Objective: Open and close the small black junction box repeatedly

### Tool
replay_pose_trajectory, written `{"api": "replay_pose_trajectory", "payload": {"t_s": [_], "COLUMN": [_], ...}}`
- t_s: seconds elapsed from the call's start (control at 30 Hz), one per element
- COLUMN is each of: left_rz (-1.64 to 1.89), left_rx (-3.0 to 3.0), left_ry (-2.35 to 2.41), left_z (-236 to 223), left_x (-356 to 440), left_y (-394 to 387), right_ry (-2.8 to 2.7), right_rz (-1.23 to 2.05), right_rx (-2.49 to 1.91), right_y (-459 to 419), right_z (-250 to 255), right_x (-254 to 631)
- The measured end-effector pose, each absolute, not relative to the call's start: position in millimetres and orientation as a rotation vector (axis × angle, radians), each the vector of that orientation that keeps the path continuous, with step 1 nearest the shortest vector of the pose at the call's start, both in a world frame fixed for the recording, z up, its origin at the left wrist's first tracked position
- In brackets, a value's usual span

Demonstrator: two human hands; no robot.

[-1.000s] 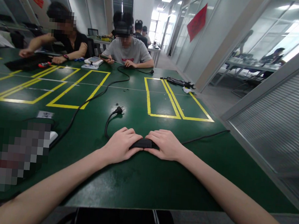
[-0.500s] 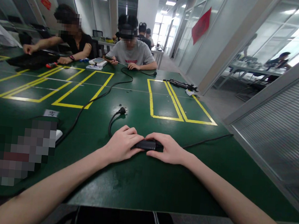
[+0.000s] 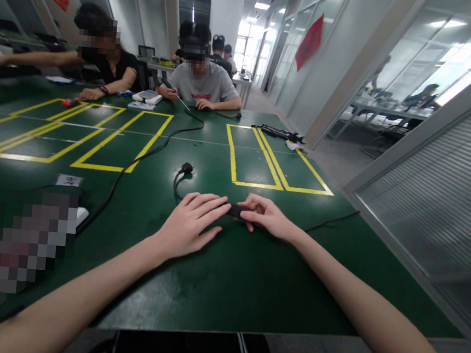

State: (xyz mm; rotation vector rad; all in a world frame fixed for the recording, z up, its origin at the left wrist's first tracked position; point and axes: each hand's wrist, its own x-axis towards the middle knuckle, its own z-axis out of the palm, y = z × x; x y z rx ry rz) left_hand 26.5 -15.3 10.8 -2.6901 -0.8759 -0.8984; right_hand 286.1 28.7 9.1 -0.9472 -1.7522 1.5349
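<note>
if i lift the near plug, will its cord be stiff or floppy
The cord will probably bend easily yet feel springy, as it holds a smooth arc. The near plug looks chunky beside it, so it may swing or twist. Lifting might also tug the black block in the right hand, since the cord runs toward it behind the left hand.

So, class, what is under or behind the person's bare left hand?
A thin black cable disappears behind the left hand; a black oblong device shows between that hand and the bare right hand. Whatever the left hand covers is hidden.
</note>
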Motion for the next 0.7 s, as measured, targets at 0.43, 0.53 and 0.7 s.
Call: {"api": "replay_pose_trajectory", "payload": {"t_s": [0.43,0.53,0.7], "left_rz": [-0.857,-0.843,-0.838], "left_rx": [-2.938,-2.942,-2.955], "left_ry": [-0.809,-0.826,-0.844], "left_z": [5.0,4.6,4.6], "left_x": [19.8,19.0,17.8], "left_y": [-13.9,-13.6,-13.5], "right_ry": [-1.144,-1.137,-1.118], "right_rz": [0.362,0.283,0.209], "right_rx": [-1.337,-1.352,-1.391], "right_y": [99.2,102.5,103.8], "right_z": [3.2,-0.1,-0.2], "right_x": [402.8,414.6,424.2]}}
